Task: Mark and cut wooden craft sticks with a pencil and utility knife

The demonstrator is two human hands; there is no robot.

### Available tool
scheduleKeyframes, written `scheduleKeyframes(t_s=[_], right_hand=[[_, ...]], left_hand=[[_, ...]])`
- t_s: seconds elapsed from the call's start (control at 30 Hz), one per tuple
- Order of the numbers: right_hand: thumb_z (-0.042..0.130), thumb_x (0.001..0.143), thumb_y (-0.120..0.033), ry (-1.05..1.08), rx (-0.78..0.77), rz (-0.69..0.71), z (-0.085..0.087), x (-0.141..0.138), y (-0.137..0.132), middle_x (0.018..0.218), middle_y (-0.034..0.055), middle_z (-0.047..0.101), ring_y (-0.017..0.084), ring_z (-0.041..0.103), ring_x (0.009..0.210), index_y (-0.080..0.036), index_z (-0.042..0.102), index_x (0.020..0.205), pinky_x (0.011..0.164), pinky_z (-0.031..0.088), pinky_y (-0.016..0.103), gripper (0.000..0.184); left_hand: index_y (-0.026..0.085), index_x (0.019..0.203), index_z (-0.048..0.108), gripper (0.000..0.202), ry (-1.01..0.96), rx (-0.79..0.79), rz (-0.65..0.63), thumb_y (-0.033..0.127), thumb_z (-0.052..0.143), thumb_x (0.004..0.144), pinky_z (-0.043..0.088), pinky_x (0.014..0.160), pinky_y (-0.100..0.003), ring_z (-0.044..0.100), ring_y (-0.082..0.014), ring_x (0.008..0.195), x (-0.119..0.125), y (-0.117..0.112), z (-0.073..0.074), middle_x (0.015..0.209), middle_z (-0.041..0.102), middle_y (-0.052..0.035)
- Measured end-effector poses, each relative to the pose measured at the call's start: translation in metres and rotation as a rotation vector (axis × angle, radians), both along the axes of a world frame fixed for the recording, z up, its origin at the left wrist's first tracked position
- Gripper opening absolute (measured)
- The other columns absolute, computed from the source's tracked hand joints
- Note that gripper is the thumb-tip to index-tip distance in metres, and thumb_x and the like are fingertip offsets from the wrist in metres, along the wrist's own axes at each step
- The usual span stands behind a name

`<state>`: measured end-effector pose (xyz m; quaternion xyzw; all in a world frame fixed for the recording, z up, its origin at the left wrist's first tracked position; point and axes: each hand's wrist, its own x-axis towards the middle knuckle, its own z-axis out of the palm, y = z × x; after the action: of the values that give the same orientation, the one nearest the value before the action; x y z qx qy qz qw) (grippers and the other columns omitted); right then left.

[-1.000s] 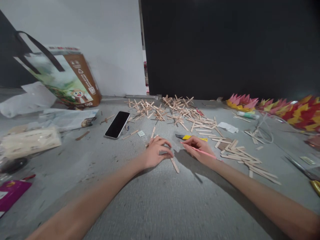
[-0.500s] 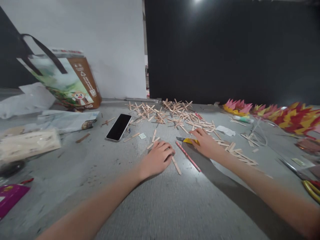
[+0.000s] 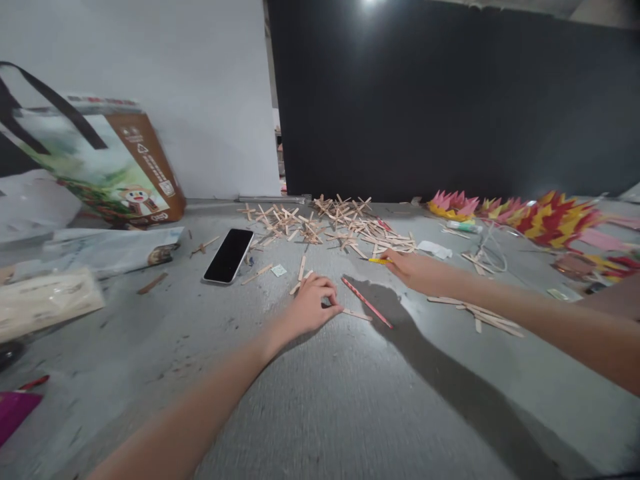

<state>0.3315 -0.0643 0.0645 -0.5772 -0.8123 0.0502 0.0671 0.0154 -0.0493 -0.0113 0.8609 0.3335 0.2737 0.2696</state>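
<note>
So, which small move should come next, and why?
Perhaps bring the yellow-handled cutter toward the flat pale wooden stick: the right hand grips the cutter, the left hand holds the stick's end, and the pink patterned pencil lies unheld.

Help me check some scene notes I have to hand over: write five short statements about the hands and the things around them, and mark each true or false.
1. The right hand holds a yellow cutter. True.
2. The left hand rests on the phone. False: it is at one end of a wooden stick; the phone lies apart from it.
3. The pink pencil lies on the table, with neither hand on it. True.
4. The carrier bag stands at the picture's right edge. False: the bag stands on the left side.
5. Red and yellow folded paper lies on the picture's right side. True.
</note>
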Motion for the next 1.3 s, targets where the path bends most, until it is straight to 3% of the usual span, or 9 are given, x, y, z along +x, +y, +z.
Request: scheduleKeyframes(t_s=[0.1,0.2,0.3,0.47,0.8,0.93,1.03,1.2,1.3], right_hand=[[0.052,0.105,-0.038,0.103,-0.118,0.053,0.027,-0.011,-0.023,0.065,0.0002,0.066,0.021,0.057,0.055,-0.028,0.065,0.137,0.058,0.037,0.032,0.036],[0.058,0.103,-0.045,0.145,-0.249,0.165,0.037,-0.028,-0.042,0.07,0.0015,0.071,0.02,0.06,0.056,-0.033,0.077,0.122,0.055,0.036,0.031,0.03],[0.061,0.101,-0.047,0.229,-0.269,0.218,0.036,-0.043,-0.054,0.081,0.0032,0.079,0.021,0.066,0.064,-0.034,0.084,0.112,0.057,0.037,0.032,0.029],[0.064,0.099,-0.05,0.297,-0.3,0.173,0.035,-0.055,-0.058,0.065,0.0003,0.073,0.015,0.051,0.046,-0.032,0.088,0.103,0.05,0.031,0.031,0.031],[0.051,0.106,-0.049,0.208,-0.333,0.187,0.03,-0.053,-0.056,0.069,0.0007,0.072,0.014,0.046,0.052,-0.031,0.086,0.114,0.05,0.031,0.029,0.041],[0.057,0.103,-0.052,0.281,-0.34,0.166,0.031,-0.051,-0.054,0.058,-0.0012,0.06,0.012,0.033,0.047,-0.028,0.087,0.1,0.046,0.024,0.029,0.039],[0.058,0.102,-0.055,0.282,-0.351,0.149,0.035,-0.053,-0.052,0.059,-0.0008,0.06,0.012,0.032,0.047,-0.027,0.086,0.092,0.047,0.022,0.029,0.041],[0.049,0.105,-0.055,0.179,-0.41,0.132,0.042,-0.058,-0.053,0.07,0.0013,0.068,0.012,0.039,0.053,-0.023,0.086,0.112,0.052,0.026,0.029,0.049],[0.046,0.106,-0.056,0.159,-0.41,0.133,0.042,-0.057,-0.054,0.072,0.0015,0.068,0.012,0.038,0.055,-0.022,0.085,0.115,0.054,0.027,0.029,0.052]], left_hand=[[0.021,0.071,0.067,0.026,0.029,-0.029,0.002,0.031,0.082,0.089,0.04,0.108,-0.044,0.056,-0.026,0.115,0.0,-0.001,0.004,0.104,0.072,-0.003],[0.021,0.072,0.066,0.027,0.05,-0.03,0.007,0.034,0.08,0.091,0.038,0.109,-0.045,0.056,-0.0265,0.115,0.001,-0.002,0.005,0.103,0.072,-0.0033],[0.021,0.072,0.067,0.027,0.065,-0.017,0.002,0.035,0.078,0.092,0.038,0.109,-0.045,0.056,-0.0264,0.113,0.001,-0.002,0.005,0.103,0.072,-0.0037],[0.021,0.074,0.067,0.025,0.078,-0.004,-0.014,0.034,0.079,0.092,0.038,0.108,-0.044,0.056,-0.0267,0.113,0.001,0.0,0.004,0.103,0.072,-0.0027],[0.021,0.073,0.066,0.026,0.074,-0.006,-0.006,0.033,0.081,0.091,0.038,0.106,-0.043,0.056,-0.0265,0.113,0.001,-0.002,0.006,0.102,0.072,-0.0029],[0.02,0.073,0.064,0.027,0.075,-0.016,-0.009,0.032,0.081,0.091,0.036,0.108,-0.044,0.055,-0.0262,0.114,0.001,-0.002,0.006,0.104,0.072,-0.0022],[0.02,0.073,0.064,0.027,0.074,-0.022,-0.006,0.031,0.082,0.09,0.037,0.108,-0.043,0.055,-0.0259,0.114,0.001,-0.002,0.006,0.105,0.072,-0.0023],[0.02,0.074,0.065,0.025,0.063,-0.029,0.002,0.03,0.083,0.089,0.038,0.107,-0.041,0.055,-0.0258,0.115,0.001,-0.003,0.007,0.104,0.071,-0.003],[0.02,0.074,0.065,0.025,0.061,-0.028,-0.001,0.031,0.082,0.089,0.037,0.108,-0.042,0.055,-0.0261,0.116,0.001,-0.004,0.007,0.104,0.071,-0.0029]])
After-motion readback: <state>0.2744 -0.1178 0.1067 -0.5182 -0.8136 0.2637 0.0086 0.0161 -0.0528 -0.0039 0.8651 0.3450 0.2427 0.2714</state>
